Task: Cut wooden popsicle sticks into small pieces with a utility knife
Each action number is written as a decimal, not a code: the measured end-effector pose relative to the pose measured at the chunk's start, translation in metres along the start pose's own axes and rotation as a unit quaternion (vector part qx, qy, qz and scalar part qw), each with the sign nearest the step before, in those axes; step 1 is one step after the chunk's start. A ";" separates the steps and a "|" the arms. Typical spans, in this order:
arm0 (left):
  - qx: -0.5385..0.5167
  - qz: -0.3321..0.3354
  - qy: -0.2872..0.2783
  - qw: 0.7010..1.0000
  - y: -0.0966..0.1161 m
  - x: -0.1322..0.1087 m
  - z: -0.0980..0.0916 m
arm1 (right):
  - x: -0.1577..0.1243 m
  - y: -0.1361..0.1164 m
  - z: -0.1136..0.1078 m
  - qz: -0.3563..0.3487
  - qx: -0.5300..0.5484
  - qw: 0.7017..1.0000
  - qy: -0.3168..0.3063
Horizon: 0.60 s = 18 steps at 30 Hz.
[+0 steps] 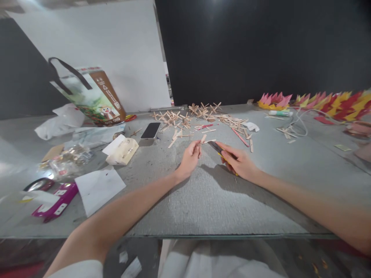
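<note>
My left hand point(191, 157) is closed in a pinch on a small flat wooden stick point(203, 138), whose end sticks up past the fingertips. In my right hand point(240, 163) is a black and yellow utility knife point(216, 148), its handle wrapped by the fingers and its tip aimed left at the stick. A thin pale strip lies between the knife tip and the left fingertips; whether blade and stick touch is too small to tell. Just beyond both hands are loose wooden sticks point(235, 122) and several crossed-stick pieces point(176, 119).
A phone point(150, 130), an opened tissue pack point(123, 150) and a white paper sheet point(100, 189) lie to the left, with a shopping bag point(101, 96) behind. A red-striped pencil point(240, 137), a glue stick point(279, 113), a white cable point(304, 133) and folded paper flowers point(275, 101) are rightward.
</note>
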<state>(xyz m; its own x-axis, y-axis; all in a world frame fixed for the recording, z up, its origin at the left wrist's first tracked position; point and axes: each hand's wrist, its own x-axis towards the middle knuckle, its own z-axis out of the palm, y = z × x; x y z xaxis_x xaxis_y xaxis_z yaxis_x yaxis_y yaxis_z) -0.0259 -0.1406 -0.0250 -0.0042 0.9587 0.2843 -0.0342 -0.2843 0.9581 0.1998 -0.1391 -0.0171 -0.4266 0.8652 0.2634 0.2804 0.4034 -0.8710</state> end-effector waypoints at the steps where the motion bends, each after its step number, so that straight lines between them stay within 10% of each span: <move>1: 0.008 -0.011 0.005 1.000 0.000 0.001 0.000 | 0.000 -0.001 0.001 0.006 0.008 1.000 -0.001; 18: -0.112 -0.060 -0.096 0.987 0.006 -0.006 0.004 | -0.006 -0.011 0.008 0.018 0.023 0.999 -0.036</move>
<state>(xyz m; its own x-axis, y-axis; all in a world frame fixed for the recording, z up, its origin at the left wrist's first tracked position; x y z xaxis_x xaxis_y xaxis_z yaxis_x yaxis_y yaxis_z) -0.0219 -0.1483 -0.0210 0.2018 0.9608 0.1901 -0.2427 -0.1390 0.9601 0.1928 -0.1511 -0.0128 -0.4783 0.8548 0.2014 0.2578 0.3559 -0.8983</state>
